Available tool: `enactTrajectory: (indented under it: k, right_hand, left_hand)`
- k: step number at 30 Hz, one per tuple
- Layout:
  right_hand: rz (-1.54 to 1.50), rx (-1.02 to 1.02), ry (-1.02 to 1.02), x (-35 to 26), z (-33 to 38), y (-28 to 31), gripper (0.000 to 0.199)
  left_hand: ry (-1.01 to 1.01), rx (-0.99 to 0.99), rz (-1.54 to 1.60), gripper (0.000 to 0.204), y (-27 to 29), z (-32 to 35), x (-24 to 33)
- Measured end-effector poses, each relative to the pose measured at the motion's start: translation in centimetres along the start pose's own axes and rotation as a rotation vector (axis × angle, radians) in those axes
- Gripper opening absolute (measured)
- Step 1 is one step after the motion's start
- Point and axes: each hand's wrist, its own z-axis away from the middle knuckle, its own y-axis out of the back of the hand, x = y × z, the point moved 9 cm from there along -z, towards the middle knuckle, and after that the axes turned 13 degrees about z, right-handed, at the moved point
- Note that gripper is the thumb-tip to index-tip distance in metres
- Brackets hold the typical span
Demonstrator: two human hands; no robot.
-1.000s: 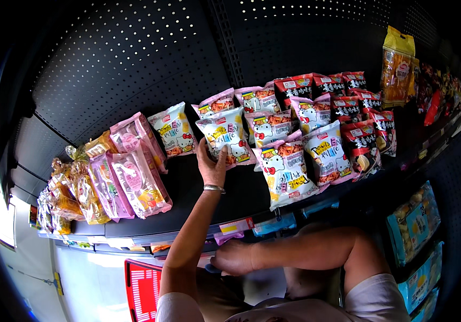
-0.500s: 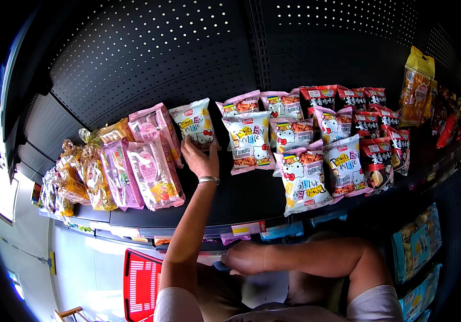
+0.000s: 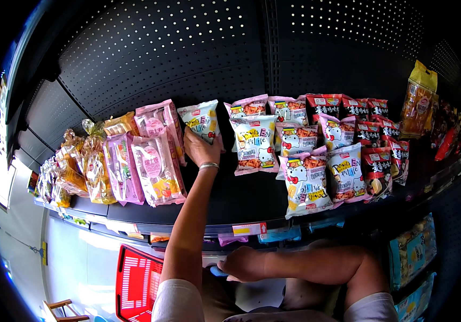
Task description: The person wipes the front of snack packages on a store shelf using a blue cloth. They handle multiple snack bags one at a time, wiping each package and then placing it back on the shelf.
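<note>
My left hand (image 3: 202,148) reaches onto the black shelf, a bracelet at its wrist. Its fingers are curled against the lower left part of a white, yellow and pink snack bag (image 3: 202,119), which stands upright at the back. The palm hides the bag's bottom. Left of that bag lean pink clear-windowed snack packs (image 3: 158,169). To its right, past a gap, stands a similar white snack bag (image 3: 253,142). My right hand (image 3: 244,264) is closed low in front of my body, below the shelf edge. A bit of something blue (image 3: 218,271) shows at its fingers; its kind is hidden.
More cartoon-printed bags (image 3: 306,185) and black-and-red bags (image 3: 376,172) fill the shelf's right side. Bread packs (image 3: 97,174) stand at the far left. A perforated back panel (image 3: 203,48) rises behind. Below left is a red shopping basket (image 3: 136,284); blue packs (image 3: 412,252) hang lower right.
My left hand has moved slightly farther in along the snack bag, which stays beside the pink packs. The whole view has shifted a little. My right hand remains low and closed.
</note>
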Motion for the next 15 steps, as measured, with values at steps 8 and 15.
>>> enactTrajectory:
  k: [8, 15]
  right_hand:
    - [0.032, 0.087, 0.022, -1.2, 0.0, -1.6, 0.031]
    - [-0.242, 0.496, -0.319, 7.9, 1.4, 2.4, 0.034]
  left_hand:
    - [-0.013, -0.098, 0.418, 0.093, 4.5, 3.0, 2.0]
    - [0.154, -0.317, 1.015, 0.08, 14.6, 5.8, 6.7]
